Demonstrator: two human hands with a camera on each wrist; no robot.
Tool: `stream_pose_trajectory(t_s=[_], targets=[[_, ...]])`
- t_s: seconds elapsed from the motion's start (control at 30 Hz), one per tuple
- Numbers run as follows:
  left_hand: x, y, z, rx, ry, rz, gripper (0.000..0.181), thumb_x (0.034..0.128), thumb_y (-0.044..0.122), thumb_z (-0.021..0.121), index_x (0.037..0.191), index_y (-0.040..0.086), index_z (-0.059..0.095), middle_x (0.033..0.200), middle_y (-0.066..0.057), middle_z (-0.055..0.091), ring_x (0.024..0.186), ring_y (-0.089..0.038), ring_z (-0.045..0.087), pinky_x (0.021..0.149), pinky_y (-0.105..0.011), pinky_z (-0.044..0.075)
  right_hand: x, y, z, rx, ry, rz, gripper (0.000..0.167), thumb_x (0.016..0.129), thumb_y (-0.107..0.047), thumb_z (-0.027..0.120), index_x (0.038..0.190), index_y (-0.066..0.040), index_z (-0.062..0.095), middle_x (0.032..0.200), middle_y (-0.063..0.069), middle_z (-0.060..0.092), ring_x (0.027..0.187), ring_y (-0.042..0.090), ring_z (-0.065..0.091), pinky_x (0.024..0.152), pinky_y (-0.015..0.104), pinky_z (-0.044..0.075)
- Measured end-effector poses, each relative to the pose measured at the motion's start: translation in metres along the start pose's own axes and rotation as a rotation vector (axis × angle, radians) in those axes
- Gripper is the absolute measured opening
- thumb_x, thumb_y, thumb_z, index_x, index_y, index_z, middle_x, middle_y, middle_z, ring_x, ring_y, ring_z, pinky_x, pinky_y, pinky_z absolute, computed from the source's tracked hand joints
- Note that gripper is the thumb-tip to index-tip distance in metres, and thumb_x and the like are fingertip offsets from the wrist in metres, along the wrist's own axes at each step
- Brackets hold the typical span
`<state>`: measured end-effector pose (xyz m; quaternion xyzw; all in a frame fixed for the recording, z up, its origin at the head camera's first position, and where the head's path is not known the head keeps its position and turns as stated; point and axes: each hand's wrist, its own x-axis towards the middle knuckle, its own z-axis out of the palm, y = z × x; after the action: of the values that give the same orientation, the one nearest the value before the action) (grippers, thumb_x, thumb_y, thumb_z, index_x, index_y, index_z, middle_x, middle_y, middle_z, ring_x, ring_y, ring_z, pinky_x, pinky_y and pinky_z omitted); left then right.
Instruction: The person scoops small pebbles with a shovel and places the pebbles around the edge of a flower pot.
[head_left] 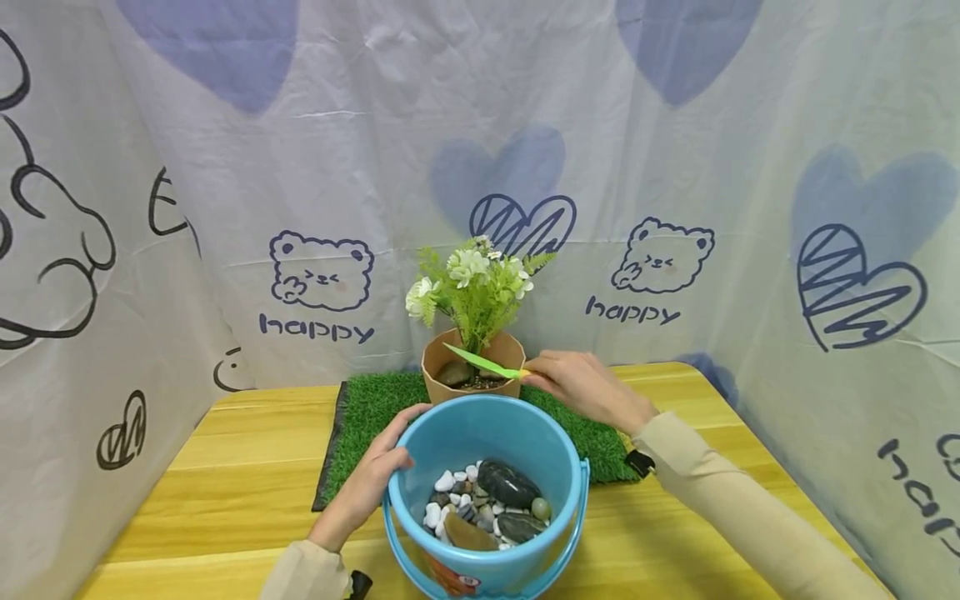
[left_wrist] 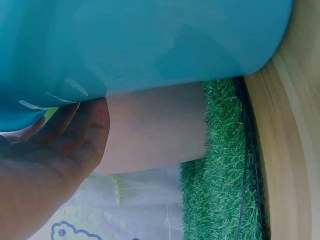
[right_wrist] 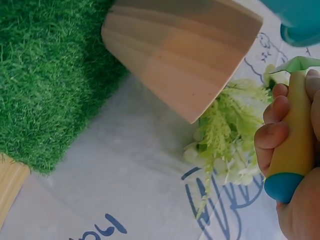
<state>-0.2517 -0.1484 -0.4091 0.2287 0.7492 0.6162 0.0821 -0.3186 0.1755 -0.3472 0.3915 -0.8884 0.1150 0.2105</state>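
A light blue bucket (head_left: 480, 408) with pebbles (head_left: 457, 500) and larger dark stones (head_left: 510, 483) in it stands at the front. My left hand (head_left: 375, 467) holds its left rim, thumb over the edge and fingers against the outer wall, as the left wrist view also shows. My right hand (head_left: 581, 383) grips the yellow handle (right_wrist: 294, 135) of a small toy trowel, its fingers curled round it. The trowel's green blade (head_left: 483, 362) points left over the terracotta-coloured flower pot (head_left: 432, 358). Brown stones (head_left: 453, 373) and dark soil lie in that pot, below a white-flowered plant (head_left: 480, 292).
The pot stands behind the bucket on a green artificial turf mat (head_left: 378, 408). Beneath is a yellow wood-grain table (head_left: 247, 475). White cloth (head_left: 405, 125) printed with hearts and bears hangs round the back and sides.
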Motion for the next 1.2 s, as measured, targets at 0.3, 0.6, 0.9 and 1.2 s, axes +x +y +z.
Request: stream_pose_trajectory(t_s=[0.3,0.6,0.9,1.2], targets=[[0.0,-0.001,0.001,0.004,0.004,0.007,0.069,0.0838,0.006,0.038,0.151,0.021,0.031,0.151,-0.021,0.035,0.128,-0.046,0.048,0.09,-0.051,0.052,-0.009,-0.01,-0.002,0.074,0.024,-0.05,0.022,0.096,-0.033,0.059,0.109,-0.021,0.073,0.092,-0.011,0.067,0.074,-0.001,0.06,0.065,0.018,0.05],[0.0,-0.003,0.002,-0.014,0.026,-0.011,0.07,0.0828,0.006,0.038,0.15,0.025,0.034,0.151,-0.016,0.037,0.13,-0.044,0.046,0.092,-0.05,0.051,-0.019,-0.02,-0.006,0.082,0.035,-0.008,0.019,0.097,-0.036,0.058,0.099,-0.024,0.073,0.087,-0.013,0.065,0.07,-0.002,0.055,0.062,0.018,0.047],[0.0,-0.002,0.002,-0.008,0.028,-0.002,0.069,0.0835,0.006,0.038,0.15,0.024,0.033,0.152,-0.017,0.035,0.13,-0.045,0.046,0.092,-0.05,0.051,-0.019,-0.021,-0.012,0.066,0.009,-0.026,0.023,0.094,-0.039,0.061,0.102,-0.022,0.075,0.091,-0.01,0.071,0.074,0.0,0.063,0.066,0.02,0.051],[-0.001,-0.001,0.003,-0.012,0.037,0.004,0.069,0.083,0.005,0.038,0.148,0.027,0.036,0.153,-0.014,0.036,0.131,-0.043,0.046,0.094,-0.05,0.049,-0.017,-0.026,-0.017,0.094,-0.055,-0.069,0.022,0.091,-0.041,0.064,0.097,-0.022,0.076,0.087,-0.013,0.07,0.07,-0.005,0.059,0.062,0.017,0.049]])
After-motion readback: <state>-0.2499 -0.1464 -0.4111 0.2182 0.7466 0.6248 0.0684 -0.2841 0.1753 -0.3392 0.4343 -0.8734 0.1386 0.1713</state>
